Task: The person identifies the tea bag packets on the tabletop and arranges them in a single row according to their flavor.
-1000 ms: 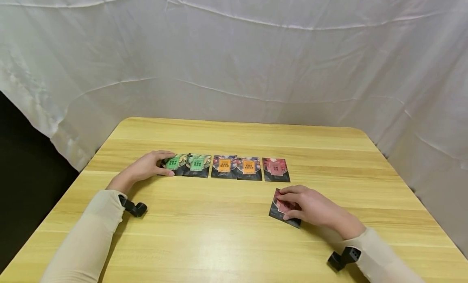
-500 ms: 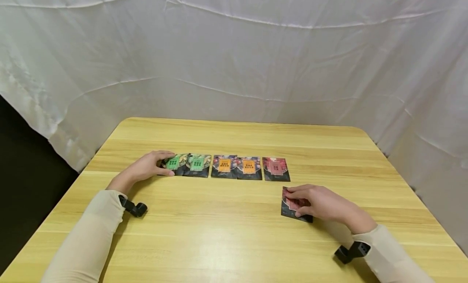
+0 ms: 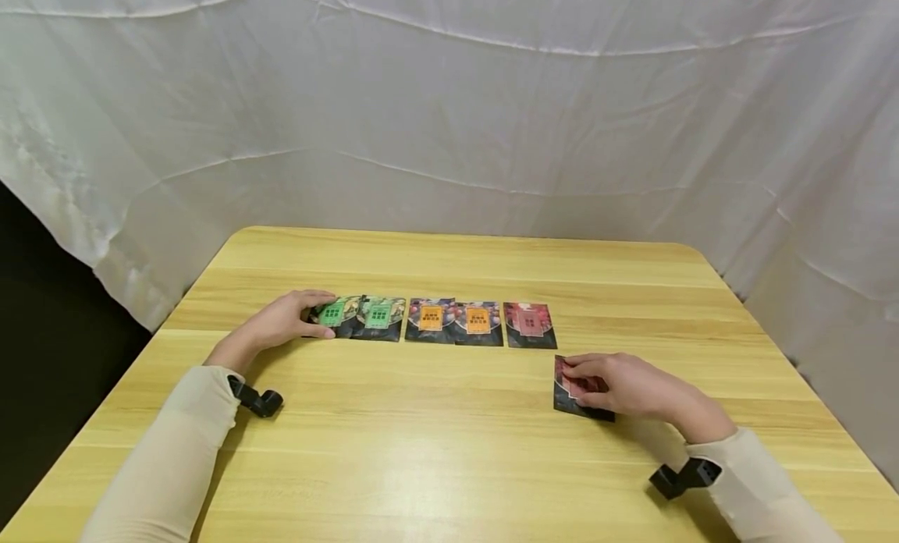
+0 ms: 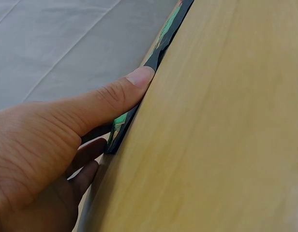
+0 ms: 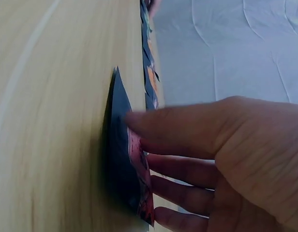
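A row of flat black food sachets lies along the far half of the table. From the left come two with green labels, a left green sachet (image 3: 340, 315) and its neighbour green sachet (image 3: 380, 323), then two orange-labelled sachets (image 3: 431, 321), then a red-labelled sachet (image 3: 530, 326). My left hand (image 3: 275, 323) rests at the row's left end, thumb on the near edge of the first green sachet and fingers by its far edge. Nearer me on the right, my right hand (image 3: 632, 385) grips another red-labelled sachet (image 3: 567, 403) between thumb and fingers. In the right wrist view that sachet (image 5: 121, 140) looks tilted.
The wooden table (image 3: 393, 449) has rounded far corners. A pale cloth (image 3: 449, 122) hangs behind and beside it. A dark area (image 3: 56, 317) shows at the left. Each wrist wears a small black camera, one of them the left camera (image 3: 260, 399).
My right hand has moved right and slightly away from me with the red sachet, which has turned straighter. My left hand and the row have stayed put.
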Demonstrator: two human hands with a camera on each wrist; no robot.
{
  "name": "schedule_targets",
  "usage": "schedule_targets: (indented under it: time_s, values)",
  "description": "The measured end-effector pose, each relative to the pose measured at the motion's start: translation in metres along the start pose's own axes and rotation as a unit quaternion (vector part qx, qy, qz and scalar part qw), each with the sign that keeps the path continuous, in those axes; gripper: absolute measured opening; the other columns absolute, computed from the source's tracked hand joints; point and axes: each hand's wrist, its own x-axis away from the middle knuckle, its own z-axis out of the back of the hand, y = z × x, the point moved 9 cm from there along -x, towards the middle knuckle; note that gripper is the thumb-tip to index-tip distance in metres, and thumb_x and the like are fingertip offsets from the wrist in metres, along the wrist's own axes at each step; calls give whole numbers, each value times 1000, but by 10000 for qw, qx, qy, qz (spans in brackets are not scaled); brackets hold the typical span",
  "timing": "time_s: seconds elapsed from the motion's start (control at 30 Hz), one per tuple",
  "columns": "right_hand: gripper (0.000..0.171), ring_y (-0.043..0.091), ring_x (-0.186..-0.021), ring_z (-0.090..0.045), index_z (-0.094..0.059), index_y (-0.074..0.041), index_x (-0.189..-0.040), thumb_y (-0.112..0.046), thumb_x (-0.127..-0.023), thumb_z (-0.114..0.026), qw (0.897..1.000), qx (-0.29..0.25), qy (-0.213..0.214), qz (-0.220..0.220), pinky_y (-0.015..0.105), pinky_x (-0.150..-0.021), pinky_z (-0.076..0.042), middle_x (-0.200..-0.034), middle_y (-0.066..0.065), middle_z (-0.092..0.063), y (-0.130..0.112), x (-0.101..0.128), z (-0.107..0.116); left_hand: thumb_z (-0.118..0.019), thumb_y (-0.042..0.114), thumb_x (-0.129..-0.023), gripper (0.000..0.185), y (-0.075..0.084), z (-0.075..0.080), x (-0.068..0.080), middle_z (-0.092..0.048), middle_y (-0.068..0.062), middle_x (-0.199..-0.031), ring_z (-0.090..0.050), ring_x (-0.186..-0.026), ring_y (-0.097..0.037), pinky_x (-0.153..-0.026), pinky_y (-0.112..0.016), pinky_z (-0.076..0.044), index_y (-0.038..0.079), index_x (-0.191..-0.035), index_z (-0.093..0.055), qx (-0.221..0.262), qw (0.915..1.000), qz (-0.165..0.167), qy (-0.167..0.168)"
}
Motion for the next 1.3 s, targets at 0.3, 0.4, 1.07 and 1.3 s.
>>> schedule_targets:
  time_s: [0.3,0.4,1.07,1.3]
  values:
    - [56,32,-116,-56,-65,-10,-125,-39,-80,-81,9997,-133,151,-131,51,-96,-47,-130,11,-56,7,0,-1,-76,43,-84,82,1,0,1,-35,-23,-152,-27,-140,-44,-110,-61,-25,4,-148,-43,-2,10000,-7,-14]
    - [63,33,-116,-54,-62,-9,-129,-43,-79,-80,9994,-163,162,-248,53,-96,-46,-131,11,-54,14,1,-1,-76,44,-83,83,1,0,0,-35,-22,-152,-27,-140,-44,-110,-61,-25,5,-148,-43,-6,10000,6,-12]
    - [70,37,-114,-53,-59,-2,-134,-39,-79,-81,9969,-288,646,-346,56,-94,-45,-130,17,-52,68,9,7,-77,40,-83,81,0,0,-1,-36,-22,-152,-30,-139,-42,-110,-60,-26,4,-148,-43,55,10000,-9,1]
    - [66,35,-116,-52,-61,-5,-134,-40,-81,-79,9938,-734,688,-476,56,-97,-42,-131,14,-51,85,2,6,-77,42,-83,82,-1,0,0,-36,-22,-152,-30,-139,-42,-110,-60,-27,5,-148,-43,36,10000,-18,7]
